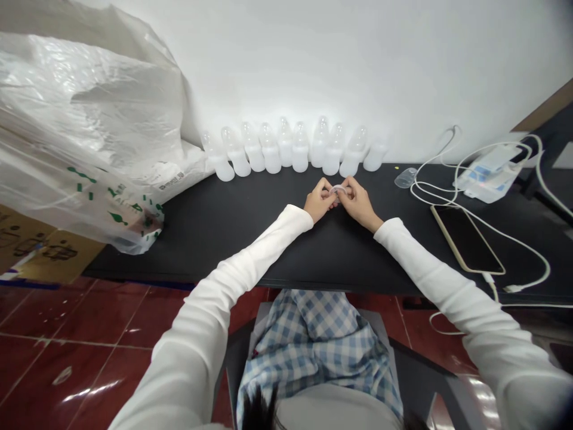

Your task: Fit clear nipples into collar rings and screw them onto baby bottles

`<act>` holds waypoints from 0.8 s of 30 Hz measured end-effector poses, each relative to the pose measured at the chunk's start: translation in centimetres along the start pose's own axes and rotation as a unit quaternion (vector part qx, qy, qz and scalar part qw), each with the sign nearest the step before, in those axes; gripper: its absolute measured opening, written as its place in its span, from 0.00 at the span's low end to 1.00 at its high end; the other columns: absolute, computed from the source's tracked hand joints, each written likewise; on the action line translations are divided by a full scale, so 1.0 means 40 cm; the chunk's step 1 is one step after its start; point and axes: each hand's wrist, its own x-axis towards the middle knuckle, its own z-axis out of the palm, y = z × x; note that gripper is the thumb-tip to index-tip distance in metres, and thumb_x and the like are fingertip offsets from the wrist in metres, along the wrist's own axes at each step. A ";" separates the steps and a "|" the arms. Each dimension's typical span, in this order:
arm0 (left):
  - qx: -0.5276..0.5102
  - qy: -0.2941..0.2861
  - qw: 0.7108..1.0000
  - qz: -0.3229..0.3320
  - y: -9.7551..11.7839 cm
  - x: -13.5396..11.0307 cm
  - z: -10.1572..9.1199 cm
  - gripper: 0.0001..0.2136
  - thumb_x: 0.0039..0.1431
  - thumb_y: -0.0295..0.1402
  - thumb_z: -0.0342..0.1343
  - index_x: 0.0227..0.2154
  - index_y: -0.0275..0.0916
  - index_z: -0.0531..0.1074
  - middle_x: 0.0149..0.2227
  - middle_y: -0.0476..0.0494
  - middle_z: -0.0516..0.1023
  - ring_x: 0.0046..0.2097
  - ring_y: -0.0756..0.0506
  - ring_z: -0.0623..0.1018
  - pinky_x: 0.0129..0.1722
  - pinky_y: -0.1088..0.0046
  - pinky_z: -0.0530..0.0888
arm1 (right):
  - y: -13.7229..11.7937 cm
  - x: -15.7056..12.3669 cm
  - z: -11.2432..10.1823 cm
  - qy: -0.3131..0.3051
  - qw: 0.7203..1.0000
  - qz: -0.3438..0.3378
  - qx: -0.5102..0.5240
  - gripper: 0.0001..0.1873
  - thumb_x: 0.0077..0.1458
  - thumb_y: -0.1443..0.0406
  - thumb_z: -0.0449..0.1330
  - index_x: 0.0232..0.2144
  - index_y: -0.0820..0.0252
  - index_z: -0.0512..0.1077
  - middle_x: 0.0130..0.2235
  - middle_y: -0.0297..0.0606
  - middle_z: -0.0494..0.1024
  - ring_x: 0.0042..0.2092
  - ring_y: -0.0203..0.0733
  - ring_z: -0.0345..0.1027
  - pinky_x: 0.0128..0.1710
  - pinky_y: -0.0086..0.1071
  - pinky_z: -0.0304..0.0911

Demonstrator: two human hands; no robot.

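Above the black table, my left hand (320, 200) and my right hand (355, 202) meet, both with closed fingers. Between their fingertips they pinch a small whitish ring (339, 188) that looks like the collar of a baby bottle; its lower part is hidden by the fingers. Behind them, several milky baby bottles with clear domed caps (271, 149) stand in a row along the wall. At the right end of that row is a bottle without a clear cap (375, 156). A loose clear cap (405, 178) lies on the table to its right.
To the left, large plastic bags (111, 107) lean over the table beside a cardboard box (58, 251). On the right are a phone (468, 239), tangled white cables (456, 185) and a white-and-blue box-like device (490, 173). The black table (215, 233) ends just before my lap.
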 end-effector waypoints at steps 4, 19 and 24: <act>-0.023 -0.021 0.999 -0.007 0.003 0.001 0.001 0.13 0.64 0.24 0.59 0.31 0.41 0.59 0.20 0.59 0.74 0.23 0.55 0.74 0.26 0.80 0.68 | -0.012 -0.007 -0.004 0.004 1.000 -0.002 -0.001 0.22 0.59 0.45 0.61 0.31 0.53 0.60 0.23 0.28 0.74 0.27 0.37 0.70 0.29 0.31 0.62; -0.056 -0.019 0.998 0.028 -0.018 0.022 0.001 0.08 0.69 0.29 0.57 0.36 0.41 0.63 0.22 0.58 0.74 0.26 0.53 0.75 0.32 0.77 0.71 | 0.001 -0.010 -0.026 -0.037 0.996 -0.008 -0.084 0.27 0.65 0.38 0.49 0.43 0.53 0.64 0.27 0.30 0.71 0.30 0.40 0.68 0.37 0.37 0.66; -0.024 -0.036 0.998 0.041 -0.010 0.012 -0.003 0.09 0.69 0.30 0.56 0.34 0.42 0.62 0.23 0.57 0.73 0.26 0.53 0.74 0.32 0.76 0.71 | -0.010 -0.011 -0.020 -0.022 0.997 -0.016 -0.066 0.24 0.64 0.41 0.54 0.39 0.53 0.65 0.25 0.30 0.71 0.27 0.38 0.67 0.32 0.35 0.65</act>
